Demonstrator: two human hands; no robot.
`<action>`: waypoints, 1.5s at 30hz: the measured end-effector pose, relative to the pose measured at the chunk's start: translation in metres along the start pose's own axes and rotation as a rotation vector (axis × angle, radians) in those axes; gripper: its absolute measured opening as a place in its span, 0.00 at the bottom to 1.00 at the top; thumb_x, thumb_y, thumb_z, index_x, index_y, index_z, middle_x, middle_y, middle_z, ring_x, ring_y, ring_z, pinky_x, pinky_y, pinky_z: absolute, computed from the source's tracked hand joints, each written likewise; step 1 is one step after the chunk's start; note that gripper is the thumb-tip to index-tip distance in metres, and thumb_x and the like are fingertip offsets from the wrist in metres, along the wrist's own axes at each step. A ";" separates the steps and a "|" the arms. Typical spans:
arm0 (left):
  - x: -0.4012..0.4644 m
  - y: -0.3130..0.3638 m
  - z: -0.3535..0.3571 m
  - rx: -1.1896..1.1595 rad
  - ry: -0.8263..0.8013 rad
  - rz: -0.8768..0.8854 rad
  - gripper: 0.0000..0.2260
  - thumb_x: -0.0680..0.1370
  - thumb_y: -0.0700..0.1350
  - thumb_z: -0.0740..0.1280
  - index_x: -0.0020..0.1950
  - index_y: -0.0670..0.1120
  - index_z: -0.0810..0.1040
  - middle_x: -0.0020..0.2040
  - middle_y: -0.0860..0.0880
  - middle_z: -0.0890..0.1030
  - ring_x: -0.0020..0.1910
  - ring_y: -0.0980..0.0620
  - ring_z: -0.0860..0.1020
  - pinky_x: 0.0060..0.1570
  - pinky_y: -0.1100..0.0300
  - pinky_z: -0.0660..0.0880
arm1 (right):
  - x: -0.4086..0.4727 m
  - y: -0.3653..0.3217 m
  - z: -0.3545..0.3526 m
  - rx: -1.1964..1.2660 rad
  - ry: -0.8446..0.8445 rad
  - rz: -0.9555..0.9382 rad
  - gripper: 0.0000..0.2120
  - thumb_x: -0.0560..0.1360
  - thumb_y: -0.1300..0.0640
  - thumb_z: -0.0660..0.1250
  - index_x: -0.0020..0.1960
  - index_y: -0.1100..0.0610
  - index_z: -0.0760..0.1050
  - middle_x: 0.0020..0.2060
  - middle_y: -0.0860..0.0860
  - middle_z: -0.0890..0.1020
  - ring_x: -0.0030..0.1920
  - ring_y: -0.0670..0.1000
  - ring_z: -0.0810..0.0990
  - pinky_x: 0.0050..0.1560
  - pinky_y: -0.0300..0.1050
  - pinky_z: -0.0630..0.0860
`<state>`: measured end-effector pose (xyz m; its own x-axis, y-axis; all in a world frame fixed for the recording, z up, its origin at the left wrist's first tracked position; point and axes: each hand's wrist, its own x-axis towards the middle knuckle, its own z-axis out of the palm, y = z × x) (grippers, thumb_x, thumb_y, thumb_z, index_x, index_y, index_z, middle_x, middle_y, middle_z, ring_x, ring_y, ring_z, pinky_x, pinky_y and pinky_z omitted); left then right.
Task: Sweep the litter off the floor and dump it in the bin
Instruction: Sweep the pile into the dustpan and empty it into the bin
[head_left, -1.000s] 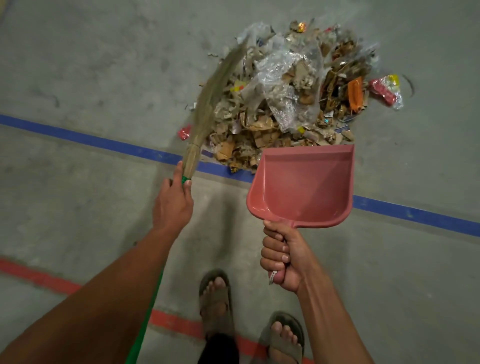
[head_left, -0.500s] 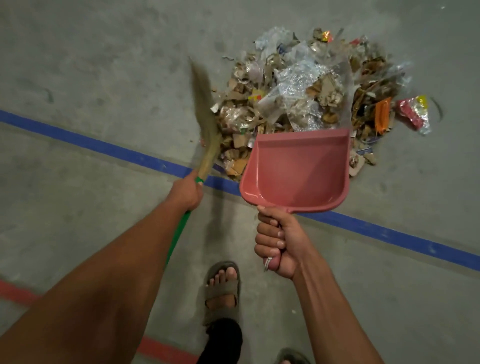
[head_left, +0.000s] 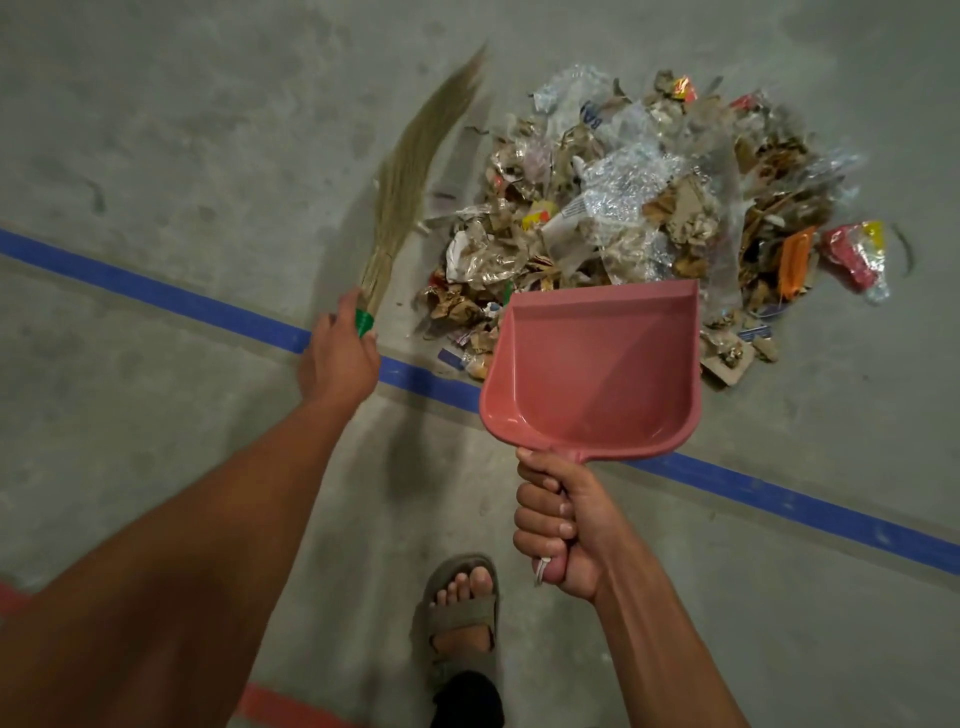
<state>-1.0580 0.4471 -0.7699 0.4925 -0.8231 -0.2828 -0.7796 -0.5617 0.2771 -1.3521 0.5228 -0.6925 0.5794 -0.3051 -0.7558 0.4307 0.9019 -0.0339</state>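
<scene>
The right hand (head_left: 563, 525) clamps the dustpan (head_left: 592, 369) at the near edge of the litter (head_left: 623, 208), mouth facing it; the left hand (head_left: 340, 353) grips the broom (head_left: 410, 171) left of the pile, likely ready to sweep rightward.

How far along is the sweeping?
Done: the litter pile is gathered on the floor. In hand: the left hand holds the broom beside the pile, and the right hand holds the empty dustpan at its near edge. Left: sweeping it in and dumping; no bin shows.
</scene>
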 end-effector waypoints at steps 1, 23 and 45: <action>0.014 0.008 0.003 0.007 -0.045 -0.008 0.25 0.83 0.47 0.64 0.79 0.57 0.62 0.63 0.40 0.75 0.60 0.35 0.76 0.55 0.40 0.74 | 0.002 -0.001 0.000 -0.002 0.004 -0.001 0.19 0.79 0.56 0.66 0.35 0.51 0.59 0.20 0.45 0.57 0.18 0.42 0.54 0.19 0.35 0.51; 0.005 -0.020 0.013 -0.094 -0.292 -0.156 0.23 0.86 0.47 0.60 0.82 0.47 0.64 0.73 0.35 0.74 0.72 0.33 0.71 0.72 0.46 0.67 | 0.003 0.002 0.013 0.000 0.005 -0.005 0.19 0.79 0.56 0.66 0.34 0.51 0.60 0.20 0.44 0.58 0.17 0.42 0.55 0.18 0.34 0.53; -0.097 -0.011 -0.038 -0.205 -0.233 0.197 0.23 0.87 0.52 0.57 0.82 0.53 0.60 0.71 0.42 0.76 0.65 0.38 0.76 0.62 0.43 0.73 | -0.021 0.042 -0.023 0.166 -0.047 0.099 0.20 0.81 0.57 0.63 0.33 0.51 0.60 0.19 0.44 0.59 0.17 0.42 0.56 0.18 0.36 0.53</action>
<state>-1.0829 0.5300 -0.7100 0.2214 -0.8890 -0.4007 -0.7451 -0.4193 0.5187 -1.3616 0.5735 -0.6930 0.6546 -0.2354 -0.7183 0.4762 0.8664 0.1500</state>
